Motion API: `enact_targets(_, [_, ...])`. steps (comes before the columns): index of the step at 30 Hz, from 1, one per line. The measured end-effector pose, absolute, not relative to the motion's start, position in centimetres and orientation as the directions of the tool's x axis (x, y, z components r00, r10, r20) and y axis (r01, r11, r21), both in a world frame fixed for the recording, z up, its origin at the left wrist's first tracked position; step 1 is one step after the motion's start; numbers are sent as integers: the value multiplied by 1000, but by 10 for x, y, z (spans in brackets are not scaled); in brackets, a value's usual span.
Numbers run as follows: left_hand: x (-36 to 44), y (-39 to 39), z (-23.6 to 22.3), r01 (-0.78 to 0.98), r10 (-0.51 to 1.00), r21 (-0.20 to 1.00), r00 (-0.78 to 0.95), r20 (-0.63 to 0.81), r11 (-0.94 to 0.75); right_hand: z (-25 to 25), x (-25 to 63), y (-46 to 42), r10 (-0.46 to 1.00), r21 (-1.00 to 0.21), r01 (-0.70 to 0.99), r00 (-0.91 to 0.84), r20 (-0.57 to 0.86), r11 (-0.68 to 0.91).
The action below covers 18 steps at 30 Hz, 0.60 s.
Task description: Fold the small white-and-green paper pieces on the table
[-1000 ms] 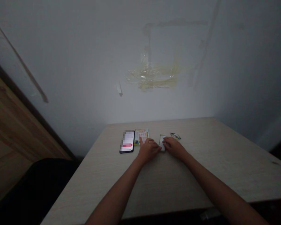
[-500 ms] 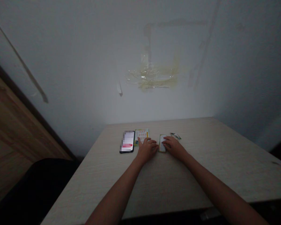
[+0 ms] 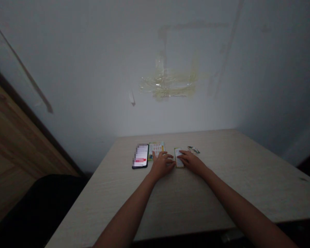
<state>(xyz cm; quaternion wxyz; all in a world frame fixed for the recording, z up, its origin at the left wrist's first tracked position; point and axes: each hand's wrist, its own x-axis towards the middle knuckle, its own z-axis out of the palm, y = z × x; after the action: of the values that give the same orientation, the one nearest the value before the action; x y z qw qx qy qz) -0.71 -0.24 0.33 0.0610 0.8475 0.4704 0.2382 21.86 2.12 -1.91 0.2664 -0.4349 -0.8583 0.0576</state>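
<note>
A narrow pale rectangular piece with printing and a green-yellow edge (image 3: 179, 162) lies flat on the table between my hands. My right hand (image 3: 193, 162) rests its outstretched fingertips on its right side, with the fingers slightly apart. At its left edge are the fingertips of my left hand (image 3: 162, 164), fingers spread and curved; whether they touch it I cannot tell. Partly behind my left hand lies a printed, colourful sheet or packet (image 3: 157, 147). Beyond my right hand sits a small green-and-white scrap (image 3: 193, 150).
A phone (image 3: 141, 156) with a lit screen lies left of the printed sheet. The pale wooden table (image 3: 196, 206) meets a wall (image 3: 98, 86) with clear tape (image 3: 170, 86) on it. A dark object, perhaps a chair (image 3: 46, 203), stands at the left beside wooden panelling (image 3: 7, 137).
The narrow printed piece has turned slightly, its far end shifting left. My right hand has moved a little left with it, while my left hand has barely moved.
</note>
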Motion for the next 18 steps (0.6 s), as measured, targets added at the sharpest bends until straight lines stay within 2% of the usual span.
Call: enact_targets(18, [-6, -1, -1, 784, 841, 337, 405, 357, -521, -23, 216, 24, 747, -251, 725, -516, 420, 642])
